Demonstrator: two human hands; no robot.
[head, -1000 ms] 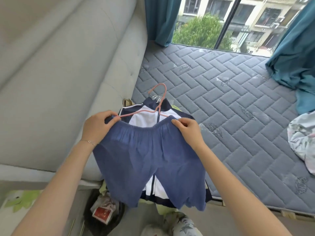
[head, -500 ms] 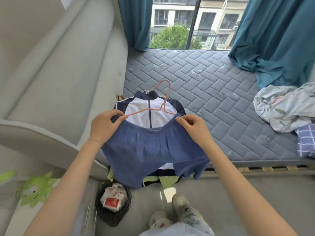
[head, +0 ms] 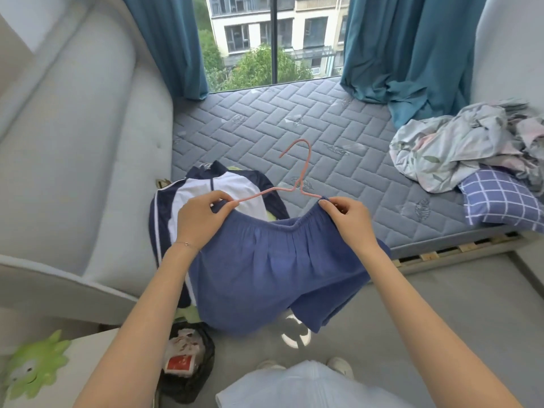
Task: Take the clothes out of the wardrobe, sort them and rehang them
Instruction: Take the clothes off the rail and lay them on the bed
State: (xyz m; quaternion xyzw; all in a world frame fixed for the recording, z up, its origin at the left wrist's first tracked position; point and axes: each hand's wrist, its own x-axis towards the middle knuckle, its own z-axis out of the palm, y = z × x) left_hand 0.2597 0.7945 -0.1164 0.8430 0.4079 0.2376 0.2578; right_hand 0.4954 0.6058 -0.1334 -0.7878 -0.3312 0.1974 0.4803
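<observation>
Shorts (head: 265,275), blue, hang in the air before the bed (head: 323,122), waistband spread sideways. Behind them a navy and white jacket (head: 206,187) lies on the bed's near corner. My left grip (head: 200,219) and right grip (head: 350,219) each pinch the waistband against one end of the pink hanger (head: 305,169).

hands — left (head: 200,222), right (head: 350,219) — pinch blue shorts (head: 265,260) | pink hanger (head: 306,164) seemingly inside waistband

grey quilted mattress (head: 338,128) | teal curtains (head: 412,48) | daylit window (head: 253,30) | grey floor (head: 456,304) | pale padded headboard (head: 88,142)
</observation>
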